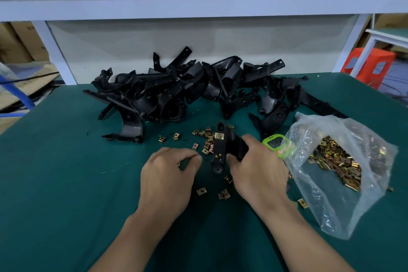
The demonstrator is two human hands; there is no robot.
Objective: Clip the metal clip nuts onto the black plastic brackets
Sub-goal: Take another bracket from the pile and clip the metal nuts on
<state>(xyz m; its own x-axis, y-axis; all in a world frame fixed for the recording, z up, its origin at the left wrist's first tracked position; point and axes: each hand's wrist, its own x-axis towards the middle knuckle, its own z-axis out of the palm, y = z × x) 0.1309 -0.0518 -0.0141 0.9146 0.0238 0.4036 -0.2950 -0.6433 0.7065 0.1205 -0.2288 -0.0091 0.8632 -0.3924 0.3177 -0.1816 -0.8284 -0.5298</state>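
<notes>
The counter [66,161] is covered in a matt teal cloth-like mat with a fine, slightly fuzzy texture. The brackets [176,90] piled on it are black plastic, smooth with a dull sheen on their curved faces. The clip nuts [206,139] are metal with a shiny yellow-gold plated finish. The bag [331,201] is thin clear plastic film, crinkled and glossy. The timer [276,141] has a bright green plastic casing.

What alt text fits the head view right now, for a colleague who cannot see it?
The right hand grips a black bracket already carrying two clip nuts, above a green table; the left hand curls beside it, its contents hidden. Loose clip nuts lie around them, a pile of brackets behind, a plastic bag of nuts at right.
</notes>
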